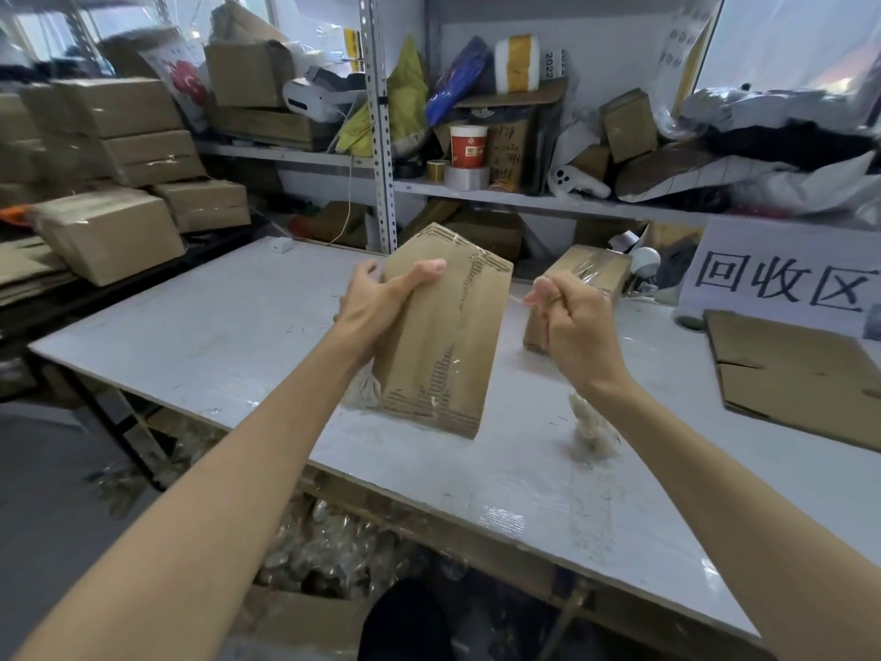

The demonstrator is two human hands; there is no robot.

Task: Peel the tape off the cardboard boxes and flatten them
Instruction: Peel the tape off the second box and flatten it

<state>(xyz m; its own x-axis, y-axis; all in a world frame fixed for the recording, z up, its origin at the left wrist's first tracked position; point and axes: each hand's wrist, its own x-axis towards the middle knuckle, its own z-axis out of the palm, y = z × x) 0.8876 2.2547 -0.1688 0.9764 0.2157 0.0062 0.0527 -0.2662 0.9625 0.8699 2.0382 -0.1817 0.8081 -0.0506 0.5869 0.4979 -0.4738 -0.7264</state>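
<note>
Cardboard box (438, 336), upright and tilted over the white table (214, 336), is gripped by my left hand (376, 307). My right hand (577, 336) pinches a thin tape strip (517, 300) stretched from the box's edge. I see a second taped box (591, 274) just behind, with flattened cardboard (801, 374) further right.

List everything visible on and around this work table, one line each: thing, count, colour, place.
table: one, white, centre.
held box: one, brown, raised over table.
tape strip: one, clear, stretching off held box.
taped box: one, brown, on table, far side.
flattened cardboard: at least one, brown, table's right end.
tape wads: two, whitish, on table.
sign: one, white with black characters, right.
stacked boxes: several, brown, left.
left hand: one, grips held box.
right hand: one, pinches tape strip.
</note>
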